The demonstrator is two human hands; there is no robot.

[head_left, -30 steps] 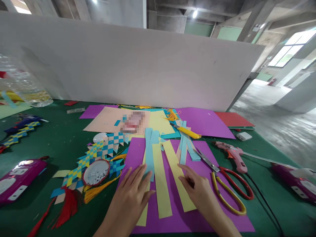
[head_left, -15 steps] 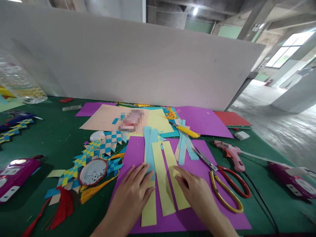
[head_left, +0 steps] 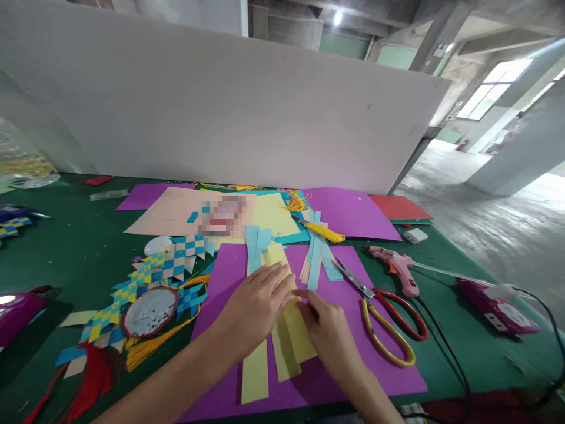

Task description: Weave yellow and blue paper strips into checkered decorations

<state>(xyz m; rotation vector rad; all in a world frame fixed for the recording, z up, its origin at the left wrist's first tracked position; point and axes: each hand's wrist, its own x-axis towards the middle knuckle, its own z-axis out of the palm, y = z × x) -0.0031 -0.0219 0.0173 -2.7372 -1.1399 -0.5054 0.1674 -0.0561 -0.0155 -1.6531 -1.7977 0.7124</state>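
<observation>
My left hand (head_left: 265, 300) lies with fingers stretched out over the upper part of the yellow paper strips (head_left: 282, 353), covering part of them. My right hand (head_left: 329, 330) has its fingers curled in, with thumb and index finger at the edge of the right-hand yellow paper strip (head_left: 302, 338). That strip and the middle one now touch or overlap. Another yellow strip (head_left: 255, 374) lies to the left, running up under blue paper strips (head_left: 258, 241). All rest on a purple paper sheet (head_left: 348, 377).
Right of the sheet are scissors (head_left: 366, 291), a pink glue gun (head_left: 399, 268) and a power strip (head_left: 498, 309) with a cable. A yellow utility knife (head_left: 324, 231) lies behind. At left are woven paper pieces (head_left: 141, 274), a round lid (head_left: 150, 312) and a red tassel (head_left: 92, 371).
My left hand has moved right onto the middle strips. My right hand has shifted the right-hand yellow strip left against the middle one. The camera view has turned slightly right.
</observation>
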